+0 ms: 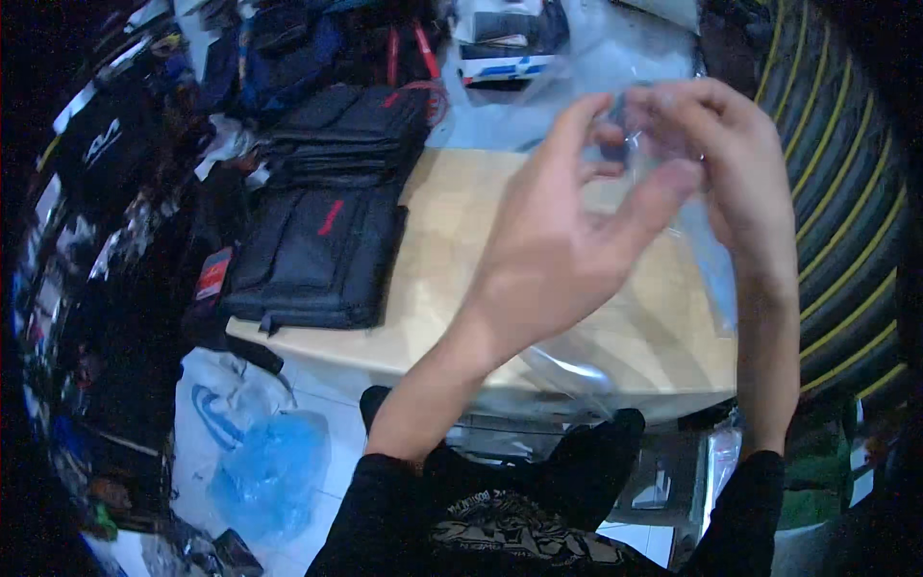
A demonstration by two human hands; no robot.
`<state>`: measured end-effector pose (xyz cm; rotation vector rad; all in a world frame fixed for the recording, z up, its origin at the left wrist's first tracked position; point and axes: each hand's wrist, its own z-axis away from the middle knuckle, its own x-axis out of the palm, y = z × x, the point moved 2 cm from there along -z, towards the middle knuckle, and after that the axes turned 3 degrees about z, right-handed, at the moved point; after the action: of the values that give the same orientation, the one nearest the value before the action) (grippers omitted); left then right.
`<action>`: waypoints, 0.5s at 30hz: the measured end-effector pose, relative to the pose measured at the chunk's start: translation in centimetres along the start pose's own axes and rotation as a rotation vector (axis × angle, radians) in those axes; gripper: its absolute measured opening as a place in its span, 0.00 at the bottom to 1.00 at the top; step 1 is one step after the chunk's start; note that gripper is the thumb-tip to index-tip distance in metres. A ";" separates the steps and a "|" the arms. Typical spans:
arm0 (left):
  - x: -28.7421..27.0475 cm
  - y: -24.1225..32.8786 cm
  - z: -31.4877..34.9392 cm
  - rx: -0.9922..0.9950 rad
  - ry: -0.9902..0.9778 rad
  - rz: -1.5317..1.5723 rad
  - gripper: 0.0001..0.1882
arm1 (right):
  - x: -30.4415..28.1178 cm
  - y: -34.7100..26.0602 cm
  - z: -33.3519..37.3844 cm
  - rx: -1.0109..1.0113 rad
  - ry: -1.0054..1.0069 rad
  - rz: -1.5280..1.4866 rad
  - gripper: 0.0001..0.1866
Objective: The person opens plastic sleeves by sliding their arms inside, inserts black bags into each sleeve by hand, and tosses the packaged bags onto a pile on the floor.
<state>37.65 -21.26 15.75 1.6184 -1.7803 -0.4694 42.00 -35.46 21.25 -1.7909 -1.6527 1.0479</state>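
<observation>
While right hand [738, 144] curls half-closed round clear plastic [660, 144], left hand [562, 245] cups half-open — its hold unclear (blurred).

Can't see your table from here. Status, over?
Left hand, right hand at clear plastic, grip blurred. Black bags on table, left side, apart from hands.

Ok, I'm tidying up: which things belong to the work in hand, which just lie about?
Seemingly in use:
- blurred clear plastic, at left hand and right hand
- pale tabletop

Seemingly lying about:
- blue plastic bag on floor
- black bags, untouched
</observation>
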 end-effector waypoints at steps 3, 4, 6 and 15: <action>-1.5 -1.1 -1.8 0.316 0.174 -0.317 0.16 | 4.6 0.6 1.9 0.078 -0.119 -0.324 0.10; -1.9 -1.5 -1.9 0.329 0.172 -0.300 0.16 | 4.1 1.7 1.9 0.108 -0.149 -0.433 0.09; -2.2 -2.3 -2.5 0.137 -0.063 -0.152 0.15 | 3.7 3.2 2.9 0.164 -0.021 -0.772 0.09; 2.8 -1.7 -8.9 0.486 -0.195 -0.666 0.09 | -2.5 10.5 16.8 0.039 0.583 0.025 0.07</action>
<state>45.01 -22.73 21.56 2.6055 -1.5235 -0.5245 35.07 -41.94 3.66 -1.8606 -1.2415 0.4860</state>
